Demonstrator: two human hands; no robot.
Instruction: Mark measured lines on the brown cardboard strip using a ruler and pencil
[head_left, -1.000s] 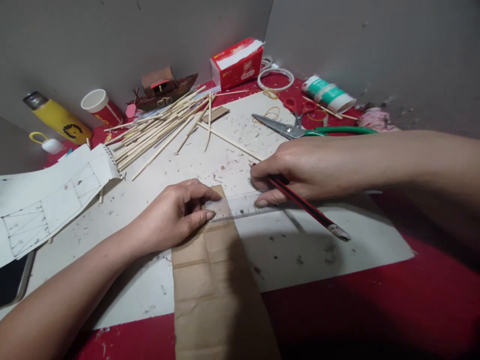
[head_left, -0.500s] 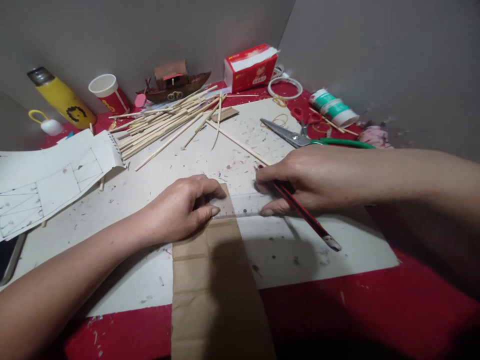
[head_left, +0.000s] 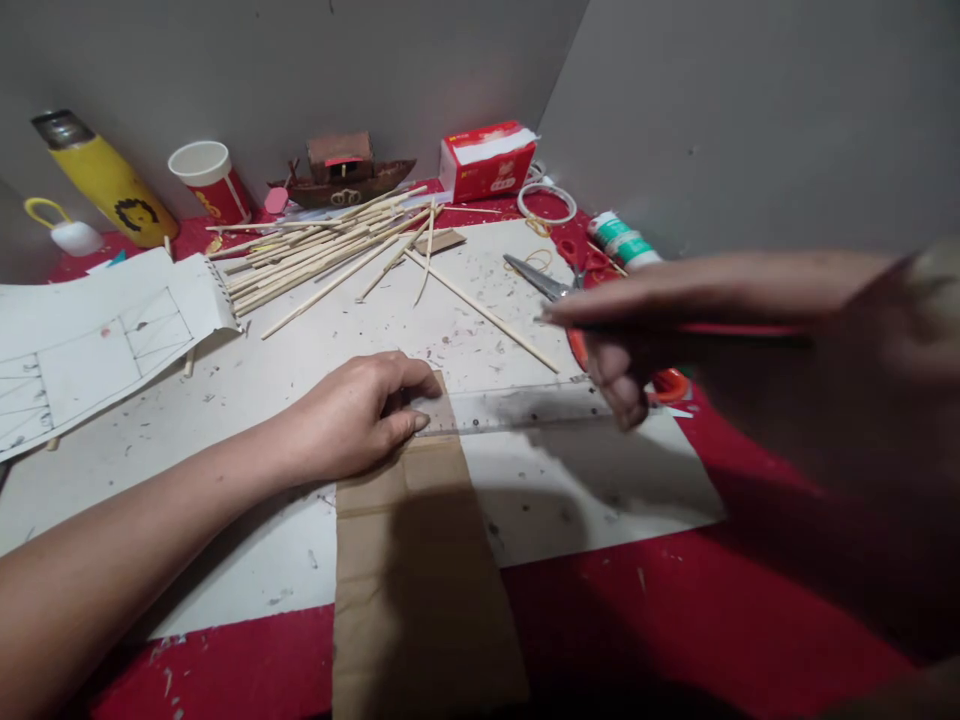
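Left hand [head_left: 360, 415], centre frame, presses clear plastic ruler [head_left: 517, 408] onto brown cardboard strip [head_left: 420, 560], lower centre; grips nothing. Right hand [head_left: 622, 340], blurred, hovers centre right above ruler, closed round red pencil [head_left: 712, 328]. Best, likely: firm ruler pressure, pencil tip hugging edge.

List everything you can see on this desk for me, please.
cardboard strip: one, brown, front middle, on the white board
ruler: one, clear, across the strip's far end
pencil: one, red and dark, blurred, in the right hand
white board: one, speckled white, on the tabletop
tabletop: one, red, under everything
wooden sticks: many, pale, heaped at the back
drawing sheet: one, white with lines, far left
scissors: at least one, grey blades, behind the right hand
tissue box: one, red, back wall
model boat: one, brown, back wall
cup: one, red and white, back left
bottle: one, yellow, back left
left hand: presses the ruler
right hand: blurred, above the ruler
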